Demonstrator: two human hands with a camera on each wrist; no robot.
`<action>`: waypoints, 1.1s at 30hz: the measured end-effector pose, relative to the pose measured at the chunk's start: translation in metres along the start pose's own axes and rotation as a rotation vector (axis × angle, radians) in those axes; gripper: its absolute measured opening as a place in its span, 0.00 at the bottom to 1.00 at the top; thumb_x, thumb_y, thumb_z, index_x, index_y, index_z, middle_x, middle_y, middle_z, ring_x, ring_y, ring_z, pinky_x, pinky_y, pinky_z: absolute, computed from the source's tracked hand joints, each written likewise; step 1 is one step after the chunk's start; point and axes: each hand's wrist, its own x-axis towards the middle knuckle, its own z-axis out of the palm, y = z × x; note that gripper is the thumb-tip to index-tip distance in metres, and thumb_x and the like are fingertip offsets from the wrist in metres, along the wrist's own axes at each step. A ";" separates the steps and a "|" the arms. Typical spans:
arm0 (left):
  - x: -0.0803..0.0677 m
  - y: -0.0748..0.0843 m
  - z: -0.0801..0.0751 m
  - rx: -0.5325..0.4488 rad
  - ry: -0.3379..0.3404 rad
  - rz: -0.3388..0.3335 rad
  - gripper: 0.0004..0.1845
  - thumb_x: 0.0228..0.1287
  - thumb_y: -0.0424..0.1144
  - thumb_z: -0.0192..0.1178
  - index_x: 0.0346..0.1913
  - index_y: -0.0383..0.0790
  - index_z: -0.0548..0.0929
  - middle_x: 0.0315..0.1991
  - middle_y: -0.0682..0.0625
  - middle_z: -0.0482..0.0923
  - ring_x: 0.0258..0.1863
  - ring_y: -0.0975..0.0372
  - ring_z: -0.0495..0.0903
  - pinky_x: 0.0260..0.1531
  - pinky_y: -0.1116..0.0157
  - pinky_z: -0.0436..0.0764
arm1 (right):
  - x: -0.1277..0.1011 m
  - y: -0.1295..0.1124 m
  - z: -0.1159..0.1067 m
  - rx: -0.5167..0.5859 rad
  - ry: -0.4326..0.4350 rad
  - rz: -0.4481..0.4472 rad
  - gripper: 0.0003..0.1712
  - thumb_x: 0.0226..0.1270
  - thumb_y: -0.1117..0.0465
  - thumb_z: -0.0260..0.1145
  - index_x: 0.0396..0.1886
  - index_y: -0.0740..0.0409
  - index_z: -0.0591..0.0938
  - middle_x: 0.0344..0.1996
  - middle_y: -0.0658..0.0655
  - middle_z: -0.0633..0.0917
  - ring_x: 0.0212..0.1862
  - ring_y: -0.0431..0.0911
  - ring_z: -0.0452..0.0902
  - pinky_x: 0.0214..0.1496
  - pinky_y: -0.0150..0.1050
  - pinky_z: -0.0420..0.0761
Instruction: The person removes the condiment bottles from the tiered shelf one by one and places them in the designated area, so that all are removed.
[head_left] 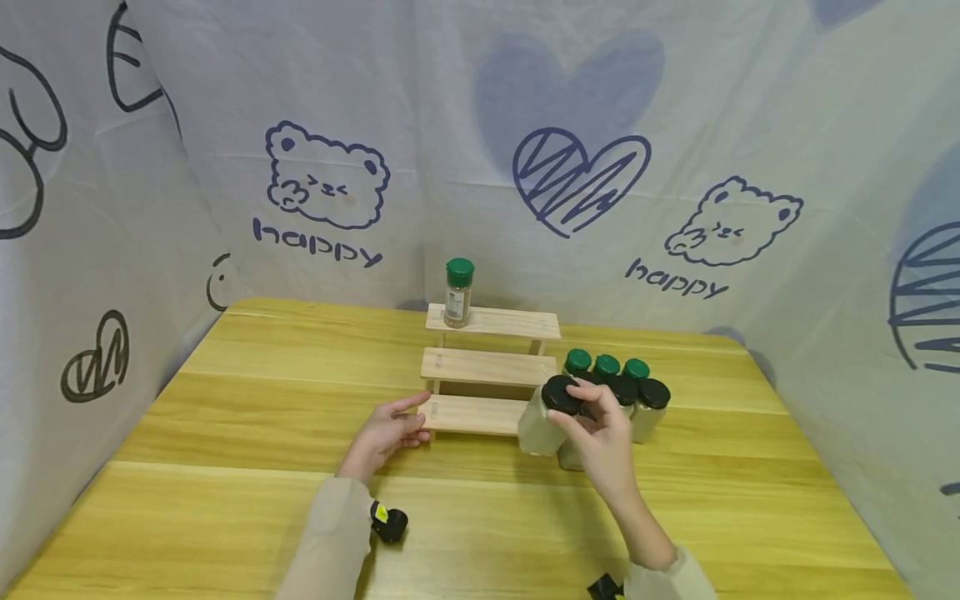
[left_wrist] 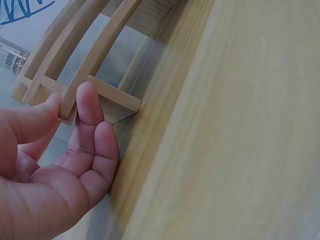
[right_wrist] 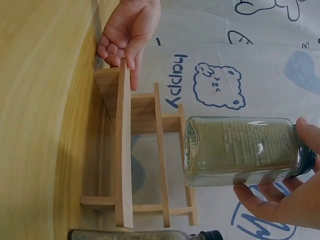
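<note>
A three-tier wooden rack (head_left: 487,367) stands at the table's middle. My left hand (head_left: 386,433) grips the left end of its lowest tier, thumb above and fingers below, as the left wrist view shows. With my right hand (head_left: 609,454) I hold a square glass jar (right_wrist: 245,150) by its black lid (head_left: 561,393). Pale powder fills the jar, which hangs tilted by the right end of the lowest tier. In the right wrist view its base points toward the rack. A small green-capped spice bottle (head_left: 456,304) sits at the left of the top tier.
Right of the rack stand several jars, with green-capped bottles (head_left: 636,368) behind and black-lidded jars (head_left: 649,408) in front. My right hand partly hides them. A printed white cloth (head_left: 450,167) hangs behind the wooden table (head_left: 247,417).
</note>
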 end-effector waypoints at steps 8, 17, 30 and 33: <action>0.002 -0.001 -0.001 0.006 -0.002 0.002 0.23 0.65 0.28 0.48 0.63 0.36 0.64 0.28 0.46 0.75 0.25 0.62 0.78 0.31 0.66 0.76 | -0.013 0.003 -0.012 -0.018 0.002 0.008 0.17 0.41 0.85 0.64 0.35 0.74 0.74 0.44 0.61 0.75 0.43 0.41 0.75 0.36 0.27 0.76; 0.001 -0.001 -0.001 0.008 0.002 0.002 0.23 0.65 0.28 0.48 0.63 0.36 0.64 0.28 0.46 0.75 0.25 0.62 0.78 0.32 0.66 0.76 | -0.025 0.008 -0.023 0.040 -0.009 0.042 0.17 0.40 0.86 0.64 0.33 0.78 0.73 0.43 0.53 0.77 0.43 0.39 0.76 0.34 0.29 0.77; 0.000 0.000 0.000 0.009 0.000 0.004 0.23 0.65 0.28 0.48 0.63 0.36 0.64 0.28 0.47 0.75 0.25 0.62 0.78 0.32 0.65 0.75 | -0.048 0.069 -0.071 0.053 -0.070 0.029 0.18 0.44 0.78 0.68 0.39 0.69 0.77 0.46 0.61 0.76 0.46 0.44 0.75 0.34 0.33 0.78; 0.000 0.000 0.000 0.003 0.002 0.001 0.23 0.64 0.28 0.48 0.63 0.36 0.64 0.28 0.47 0.75 0.25 0.62 0.78 0.32 0.66 0.75 | -0.050 0.076 -0.080 0.038 -0.061 0.026 0.19 0.43 0.78 0.69 0.38 0.69 0.77 0.46 0.61 0.76 0.46 0.44 0.75 0.35 0.33 0.78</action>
